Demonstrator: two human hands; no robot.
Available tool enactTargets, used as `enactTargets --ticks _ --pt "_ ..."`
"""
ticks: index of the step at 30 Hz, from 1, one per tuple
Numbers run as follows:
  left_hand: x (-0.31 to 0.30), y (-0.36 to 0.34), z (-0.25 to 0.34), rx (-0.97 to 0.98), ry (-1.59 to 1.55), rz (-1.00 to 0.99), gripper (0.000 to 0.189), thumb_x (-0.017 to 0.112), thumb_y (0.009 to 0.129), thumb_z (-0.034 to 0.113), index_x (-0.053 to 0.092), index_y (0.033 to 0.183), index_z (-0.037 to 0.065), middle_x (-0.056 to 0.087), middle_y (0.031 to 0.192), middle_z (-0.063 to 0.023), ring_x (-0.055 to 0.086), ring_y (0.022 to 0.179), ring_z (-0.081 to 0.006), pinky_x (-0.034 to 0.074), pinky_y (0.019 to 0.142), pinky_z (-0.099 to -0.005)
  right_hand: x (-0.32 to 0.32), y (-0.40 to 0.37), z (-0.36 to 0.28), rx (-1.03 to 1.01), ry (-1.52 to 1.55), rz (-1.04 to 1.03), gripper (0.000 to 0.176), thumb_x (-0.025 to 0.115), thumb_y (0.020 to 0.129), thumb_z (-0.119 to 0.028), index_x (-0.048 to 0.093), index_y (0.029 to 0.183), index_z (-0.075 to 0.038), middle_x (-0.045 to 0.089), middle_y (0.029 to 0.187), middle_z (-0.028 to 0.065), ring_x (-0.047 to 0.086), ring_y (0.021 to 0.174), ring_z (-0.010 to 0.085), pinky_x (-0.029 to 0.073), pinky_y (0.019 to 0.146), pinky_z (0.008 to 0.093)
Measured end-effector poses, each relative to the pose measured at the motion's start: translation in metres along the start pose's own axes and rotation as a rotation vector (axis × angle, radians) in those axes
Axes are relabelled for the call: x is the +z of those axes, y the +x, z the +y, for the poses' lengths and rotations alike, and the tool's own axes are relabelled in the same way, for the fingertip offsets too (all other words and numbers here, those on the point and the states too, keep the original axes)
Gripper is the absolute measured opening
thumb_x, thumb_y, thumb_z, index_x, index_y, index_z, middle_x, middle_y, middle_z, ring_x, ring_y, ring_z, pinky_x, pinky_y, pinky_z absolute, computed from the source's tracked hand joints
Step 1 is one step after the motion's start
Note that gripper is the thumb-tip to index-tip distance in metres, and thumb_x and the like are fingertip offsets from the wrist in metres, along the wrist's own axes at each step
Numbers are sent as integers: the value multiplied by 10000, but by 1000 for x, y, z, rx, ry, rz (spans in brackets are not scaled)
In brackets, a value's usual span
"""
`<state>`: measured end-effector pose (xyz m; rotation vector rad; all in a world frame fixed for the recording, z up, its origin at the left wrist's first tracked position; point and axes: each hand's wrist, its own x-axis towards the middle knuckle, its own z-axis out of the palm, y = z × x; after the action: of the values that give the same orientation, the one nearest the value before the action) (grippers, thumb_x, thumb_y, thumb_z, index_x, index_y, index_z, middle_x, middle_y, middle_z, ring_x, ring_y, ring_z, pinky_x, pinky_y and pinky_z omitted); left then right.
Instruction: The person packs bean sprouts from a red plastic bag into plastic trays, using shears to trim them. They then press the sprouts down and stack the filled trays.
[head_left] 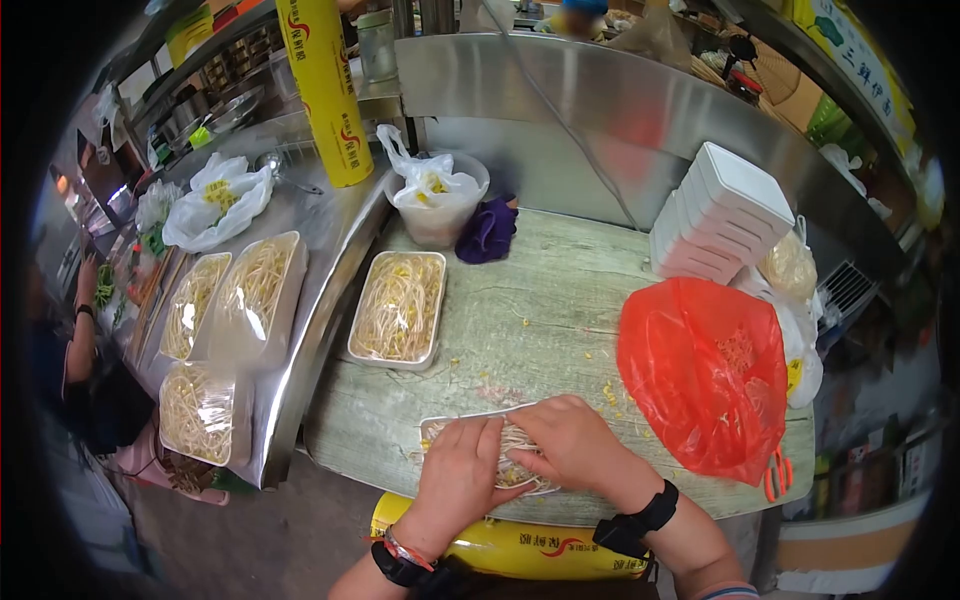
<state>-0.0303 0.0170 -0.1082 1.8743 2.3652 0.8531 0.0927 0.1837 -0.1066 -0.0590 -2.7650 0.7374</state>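
A white tray of bean sprouts lies near the front edge of the green table. On its left part rests my left hand, palm down, with the fingers pressed together over the sprouts. My right hand reaches over the right part of the tray, its thumb stretched apart from the fingers. Both hands touch the sprouts or the tray, and neither is seen to grip anything. Just below the tray is a yellow roll of film. Another tray of sprouts stands at the table's back left.
To the right are a red plastic bag, orange-handled scissors and stacked white trays. A bagged tub and a purple cloth stand behind. Wrapped sprout trays lie on the left metal counter; a person's arm is farther left.
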Motion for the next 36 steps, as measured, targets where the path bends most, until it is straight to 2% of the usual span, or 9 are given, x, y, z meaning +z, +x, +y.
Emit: enactTargets --ticks 5,11,16,22,23,24,29,32,36 --pt "3 -2 -2 -33 -9 -1 813 905 665 391 576 1274 -33 660 1126 -193 651 1022 -374 533 886 -457 -2 3 -9 49 -67 -82 451 702 904 -348 655 1222 -31 711 1133 144 650 1067 340 487 948 460" --pt "3 -6 1 -14 -7 41 820 917 642 386 582 1260 -35 654 1143 -173 638 1045 -346 520 899 -438 -12 0 -24 -38 -153 147 442 713 902 -335 662 1210 -23 679 1187 151 625 1130 331 461 997 458" --pt "-15 -7 -3 -12 -84 -60 890 921 648 405 555 1320 -50 625 1275 -235 598 1197 -407 473 1034 -477 -8 -5 -35 -9 -14 82 458 725 894 -316 653 1234 -18 650 1269 158 598 1195 344 452 1029 462" --pt "-41 -1 -16 52 -211 -103 820 929 636 384 575 1242 -38 628 1189 -262 592 1116 -448 471 996 -485 -25 -33 -39 -48 -65 309 397 724 895 -269 654 1195 -19 663 1210 163 620 1146 350 468 1009 462" --pt "-54 5 -6 -34 -217 -217 831 936 622 368 574 1257 -28 622 1221 -256 585 1143 -448 469 1004 -489 -34 -43 -42 -23 -41 321 365 724 895 -250 655 1170 -19 666 1174 159 626 1115 348 485 975 457" --pt "-41 -10 -23 27 -233 -93 882 940 605 343 558 1309 -26 602 1300 -255 564 1214 -449 459 1041 -491 -42 -58 -45 -7 -5 338 334 723 895 -230 657 1145 -19 668 1138 155 632 1085 346 502 941 451" --pt "-49 -43 -32 -183 -263 2 759 830 729 122 514 1406 -10 517 1462 -228 494 1367 -411 382 1152 -447 -58 -140 -49 165 -73 374 244 740 839 -116 666 1053 -25 666 1005 138 647 929 342 537 795 433" --pt "-62 -79 -29 -365 -273 133 660 724 803 -16 527 1431 28 540 1471 -164 499 1382 -321 368 1157 -400 -86 -228 -60 586 -184 430 137 748 833 -54 686 952 -29 669 867 132 666 767 325 551 680 399" --pt "-54 -79 -6 -229 -193 173 822 887 716 145 507 1437 36 518 1479 -186 486 1385 -368 388 1151 -429 -70 -269 -47 789 -86 494 91 733 855 -18 676 926 -17 659 839 124 681 761 256 539 686 341"
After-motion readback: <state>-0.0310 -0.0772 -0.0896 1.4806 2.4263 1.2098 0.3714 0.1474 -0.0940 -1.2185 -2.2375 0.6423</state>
